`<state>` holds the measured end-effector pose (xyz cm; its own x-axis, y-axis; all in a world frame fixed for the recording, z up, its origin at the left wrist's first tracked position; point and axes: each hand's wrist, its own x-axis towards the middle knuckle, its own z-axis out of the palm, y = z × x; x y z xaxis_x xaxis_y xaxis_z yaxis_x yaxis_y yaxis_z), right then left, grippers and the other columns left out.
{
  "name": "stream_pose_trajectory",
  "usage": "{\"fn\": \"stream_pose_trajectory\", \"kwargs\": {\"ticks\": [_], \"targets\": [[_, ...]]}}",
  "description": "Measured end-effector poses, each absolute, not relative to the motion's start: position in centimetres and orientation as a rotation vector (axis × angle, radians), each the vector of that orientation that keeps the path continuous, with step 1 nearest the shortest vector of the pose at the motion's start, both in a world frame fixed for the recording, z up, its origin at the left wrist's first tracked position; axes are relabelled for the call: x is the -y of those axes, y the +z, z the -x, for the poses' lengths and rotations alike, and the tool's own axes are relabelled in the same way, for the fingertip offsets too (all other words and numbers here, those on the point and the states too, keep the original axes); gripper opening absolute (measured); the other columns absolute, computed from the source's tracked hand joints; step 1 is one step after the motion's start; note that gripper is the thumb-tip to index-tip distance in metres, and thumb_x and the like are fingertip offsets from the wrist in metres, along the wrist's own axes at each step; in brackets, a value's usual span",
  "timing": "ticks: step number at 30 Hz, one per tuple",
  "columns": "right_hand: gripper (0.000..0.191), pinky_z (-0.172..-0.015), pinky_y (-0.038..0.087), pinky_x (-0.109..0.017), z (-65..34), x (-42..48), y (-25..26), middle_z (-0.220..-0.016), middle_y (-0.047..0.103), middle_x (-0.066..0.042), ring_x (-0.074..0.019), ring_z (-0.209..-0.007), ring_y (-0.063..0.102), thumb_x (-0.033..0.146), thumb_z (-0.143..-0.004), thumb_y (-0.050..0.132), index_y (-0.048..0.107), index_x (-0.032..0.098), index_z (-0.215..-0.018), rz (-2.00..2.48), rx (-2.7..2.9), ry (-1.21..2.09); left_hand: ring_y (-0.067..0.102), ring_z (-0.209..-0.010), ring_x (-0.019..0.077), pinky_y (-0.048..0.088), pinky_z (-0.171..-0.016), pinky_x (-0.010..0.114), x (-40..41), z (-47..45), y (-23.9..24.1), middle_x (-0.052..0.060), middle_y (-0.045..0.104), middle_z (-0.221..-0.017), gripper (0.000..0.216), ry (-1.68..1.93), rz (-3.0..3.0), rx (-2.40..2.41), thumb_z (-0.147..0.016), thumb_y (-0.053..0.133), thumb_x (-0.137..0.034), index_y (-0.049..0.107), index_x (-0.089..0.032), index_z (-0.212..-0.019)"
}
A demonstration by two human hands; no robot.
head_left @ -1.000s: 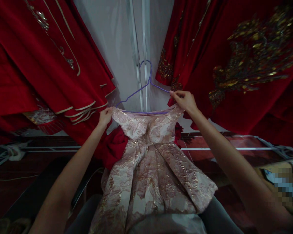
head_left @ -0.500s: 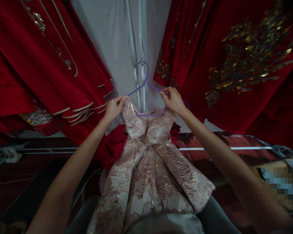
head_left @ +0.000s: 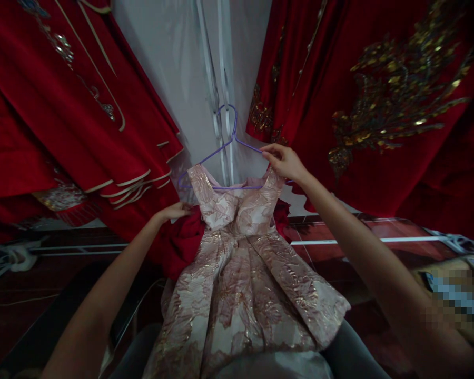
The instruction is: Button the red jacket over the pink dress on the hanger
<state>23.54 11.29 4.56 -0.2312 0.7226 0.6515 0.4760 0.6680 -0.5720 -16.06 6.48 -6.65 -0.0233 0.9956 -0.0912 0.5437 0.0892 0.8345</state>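
A sleeveless pink-and-cream brocade dress (head_left: pixel 237 295) with metallic threads lies over my lap. The purple hanger (head_left: pixel 205 158) passes through both shoulder straps, its hook upward by a pale metal rail. My right hand (head_left: pixel 285 162) is closed, thumb and fingers pinching the hanger's right arm just above the strap. To the left of the bodice, my left hand (head_left: pixel 176 211) is off the strap, fingers stretched towards a bundle of dark red fabric (head_left: pixel 184 242). Whether those fingertips touch the fabric is unclear.
Red garments with silver decoration (head_left: pixel 134 105) hang at left; others with gold sequin embroidery (head_left: pixel 391 100) hang at right. A white rack bar (head_left: pixel 363 240) runs low behind the dress. A pale upright rail (head_left: pixel 223 63) stands ahead. Part of the right edge is pixelated.
My left hand has let go of the left shoulder strap and moved down and left. The strap now sits on the hanger. My right hand stays at the hanger's right side.
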Motion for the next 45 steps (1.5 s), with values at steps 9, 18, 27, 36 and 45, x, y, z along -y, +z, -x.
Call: {"fn": "stream_pose_trajectory", "kwargs": {"ticks": [9, 18, 27, 36, 45], "targets": [[0.032, -0.070, 0.045, -0.031, -23.5, -11.3, 4.6, -0.085, 0.069, -0.005, -0.0178, -0.076, 0.061, 0.045, -0.084, 0.052, 0.068, 0.020, -0.097, 0.948, 1.855, 0.291, 0.064, -0.065, 0.0206, 0.050, -0.058, 0.028, -4.8, 18.2, -3.6, 0.008, 0.071, -0.075, 0.034, 0.692, -1.527, -1.500, -0.049, 0.078, -0.033, 0.069, -0.018, -0.078], [0.026, -0.069, 0.042, -0.031, -22.8, -9.4, 5.5, -0.081, 0.068, -0.004, -0.0174, -0.074, 0.060, 0.040, -0.085, 0.054, 0.069, 0.021, -0.094, 1.006, 1.831, 0.197, 0.056, -0.070, 0.0181, 0.045, -0.071, 0.032, -8.4, 15.0, 5.6, 0.000, 0.056, -0.063, 0.021, 1.434, -1.524, -1.761, -0.063, 0.071, -0.027, 0.057, -0.015, -0.073], [0.022, -0.076, 0.045, -0.034, -21.2, -7.4, 4.9, -0.088, 0.067, -0.007, -0.0194, -0.081, 0.060, 0.035, -0.083, 0.056, 0.067, 0.019, -0.093, 1.014, 1.745, 0.165, 0.057, -0.071, 0.0148, 0.043, -0.066, 0.026, -5.1, 1.3, 7.4, 0.000, 0.056, -0.071, 0.021, 1.507, -1.794, -1.352, -0.081, 0.057, -0.036, 0.054, -0.016, -0.089], [0.018, -0.058, 0.051, -0.032, -20.2, -13.0, 6.4, -0.075, 0.062, -0.008, -0.0153, -0.064, 0.059, 0.027, -0.088, 0.052, 0.057, 0.017, -0.074, 1.151, 1.452, 1.334, 0.055, -0.086, 0.0179, 0.043, -0.077, 0.030, -7.6, 6.3, 8.1, 0.005, 0.062, -0.086, 0.024, 1.130, -2.214, -1.551, -0.072, 0.064, -0.039, 0.064, -0.016, -0.073], [0.041, -0.063, 0.050, -0.029, -18.6, -14.5, 5.8, -0.084, 0.066, -0.006, -0.0162, -0.071, 0.061, 0.046, -0.071, 0.070, 0.067, 0.013, -0.095, 1.221, 2.050, 0.981, 0.055, -0.064, 0.0120, 0.041, -0.058, 0.022, -7.1, 8.2, 7.1, 0.000, 0.064, -0.076, 0.026, 0.994, -1.953, -1.342, -0.076, 0.056, -0.039, 0.063, -0.016, -0.086]]}}
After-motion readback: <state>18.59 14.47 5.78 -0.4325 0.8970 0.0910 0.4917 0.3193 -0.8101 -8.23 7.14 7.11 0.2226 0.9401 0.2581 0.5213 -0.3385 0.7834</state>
